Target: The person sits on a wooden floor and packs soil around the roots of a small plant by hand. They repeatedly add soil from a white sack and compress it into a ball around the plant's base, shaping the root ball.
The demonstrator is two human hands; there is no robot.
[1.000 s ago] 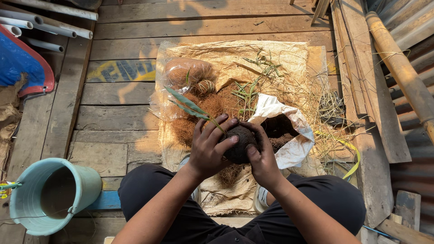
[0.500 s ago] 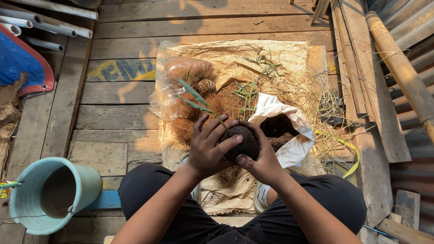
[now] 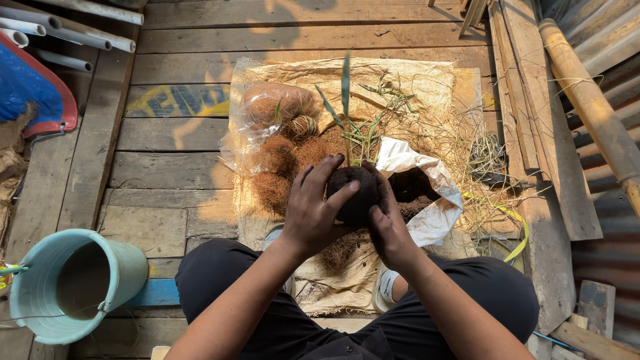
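The person sits on a weathered plank floor (image 3: 167, 173), one teal bucket (image 3: 73, 283) beside the knee. Left hand (image 3: 313, 210) and right hand (image 3: 387, 227) both cup one dark soil ball (image 3: 353, 193) over the burlap sheet (image 3: 427, 87). Beyond: one white sack (image 3: 427, 180), one fibre-filled plastic bag (image 3: 273, 113), four grey pipes (image 3: 67, 33).

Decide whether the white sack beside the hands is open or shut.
Open. The white sack has its mouth rolled back, showing dark soil inside, just right of the soil ball.
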